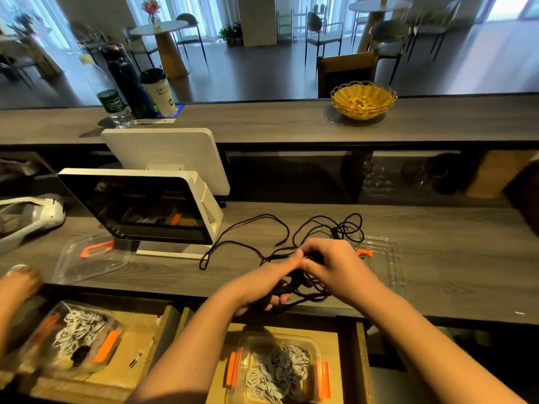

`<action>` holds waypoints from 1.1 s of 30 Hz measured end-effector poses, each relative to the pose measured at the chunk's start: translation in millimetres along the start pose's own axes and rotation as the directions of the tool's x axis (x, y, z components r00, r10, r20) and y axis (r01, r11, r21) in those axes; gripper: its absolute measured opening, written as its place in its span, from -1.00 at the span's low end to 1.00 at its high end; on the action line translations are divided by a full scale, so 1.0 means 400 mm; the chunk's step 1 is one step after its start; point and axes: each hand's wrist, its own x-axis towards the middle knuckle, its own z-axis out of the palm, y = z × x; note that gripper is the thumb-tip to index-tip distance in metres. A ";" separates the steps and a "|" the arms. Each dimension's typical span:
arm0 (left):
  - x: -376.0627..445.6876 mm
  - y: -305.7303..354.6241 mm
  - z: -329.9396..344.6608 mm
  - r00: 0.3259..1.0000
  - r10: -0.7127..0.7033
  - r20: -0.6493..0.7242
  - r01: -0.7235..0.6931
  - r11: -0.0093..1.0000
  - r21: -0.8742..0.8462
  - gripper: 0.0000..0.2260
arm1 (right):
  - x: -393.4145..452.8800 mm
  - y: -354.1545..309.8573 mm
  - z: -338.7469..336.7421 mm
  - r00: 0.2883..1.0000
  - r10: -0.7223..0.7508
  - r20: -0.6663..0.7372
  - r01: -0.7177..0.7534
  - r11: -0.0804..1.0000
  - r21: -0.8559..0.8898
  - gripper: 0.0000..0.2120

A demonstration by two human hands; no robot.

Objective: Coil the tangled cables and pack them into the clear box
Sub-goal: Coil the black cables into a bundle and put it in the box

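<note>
Two cable-filled boxes [275,371] below; two hands [264,282] grip one black cable [291,234]

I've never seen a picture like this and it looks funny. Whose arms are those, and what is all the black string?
The camera sits on a person's head and looks down, so you see their own arms. The left hand and right hand both grip a tangled black cable, which trails over the grey counter. Beside the right hand lies a clear lid with an orange clip. Lower down, a clear box already holds pale coiled cables. A white screen stands to the left.
</note>
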 end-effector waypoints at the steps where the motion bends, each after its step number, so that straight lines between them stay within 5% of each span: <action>1: -0.004 -0.005 -0.008 0.999 0.012 0.050 -0.014 0.999 0.029 -0.43 | 0.002 0.002 0.002 1.000 0.022 -0.013 -0.021 0.999 0.046 -0.91; 5: -0.013 -0.013 -0.031 0.995 0.055 0.087 -0.070 0.980 0.188 -0.50 | 0.024 0.005 0.014 0.994 0.110 0.015 -0.111 0.988 0.105 -0.98; 15: -0.022 -0.055 -0.082 0.981 0.193 -0.027 -0.195 0.972 -0.131 -0.61 | 0.043 0.000 0.106 0.958 0.275 -0.085 -0.216 0.883 0.416 -0.74; 19: -0.025 -0.059 -0.098 0.954 0.228 -0.194 -0.283 0.896 -0.341 -0.58 | 0.047 -0.003 0.146 0.946 0.304 -0.116 -0.228 0.874 0.428 -0.69; 23: -0.031 -0.073 -0.111 0.951 0.237 -0.198 -0.300 0.860 -0.412 -0.61 | 0.048 -0.023 0.192 0.946 0.315 -0.075 -0.257 0.872 0.417 -0.69; 25: -0.032 -0.077 -0.109 0.947 0.228 -0.226 -0.316 0.780 -0.539 -0.59 | 0.040 -0.032 0.218 0.946 0.318 -0.057 -0.269 0.873 0.408 -0.70; 29: -0.019 -0.080 -0.102 0.953 0.159 -0.258 -0.302 0.440 -0.846 -0.56 | 0.039 -0.076 0.259 0.955 0.295 -0.010 -0.273 0.896 0.350 -0.72; 33: -0.001 -0.090 -0.107 0.950 0.110 -0.293 -0.311 0.211 -0.927 -0.57 | 0.049 -0.105 0.275 0.956 0.292 0.010 -0.282 0.914 0.293 -0.70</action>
